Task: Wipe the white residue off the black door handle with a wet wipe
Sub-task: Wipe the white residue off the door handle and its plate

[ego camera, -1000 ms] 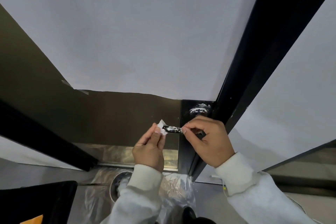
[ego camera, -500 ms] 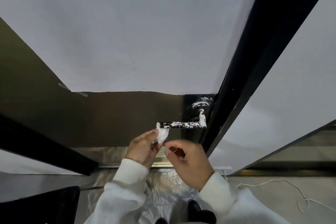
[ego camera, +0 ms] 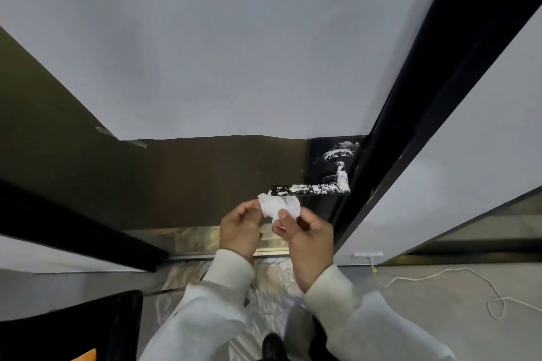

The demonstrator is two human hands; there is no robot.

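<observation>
Below the lever, head view: both hands meet just under the free end of the black door handle (ego camera: 310, 189), close to it but not on it.
Wet wipe: the wet wipe (ego camera: 278, 206) is crumpled and stretched between the two hands, its upper corner just beside the handle's tip; it seems to be held there so a fresh face can be turned outward.
Left hand: the left hand (ego camera: 240, 228) pinches the wipe's left edge between thumb and fingertips, other fingers curled, likely to anchor the cloth.
Right hand: the right hand (ego camera: 308, 231) pinches the wipe's lower right part, thumb on top, probably to pull or refold it.
Handle: horizontal lever running left from its neck on the dark door edge (ego camera: 328, 161); white residue (ego camera: 305, 190) speckles most of its length, and more coats the neck and round base above.
Progress: judged from that coating, wiping is far from finished.
Risk: a bunched wipe may smear rather than lift the residue.
</observation>
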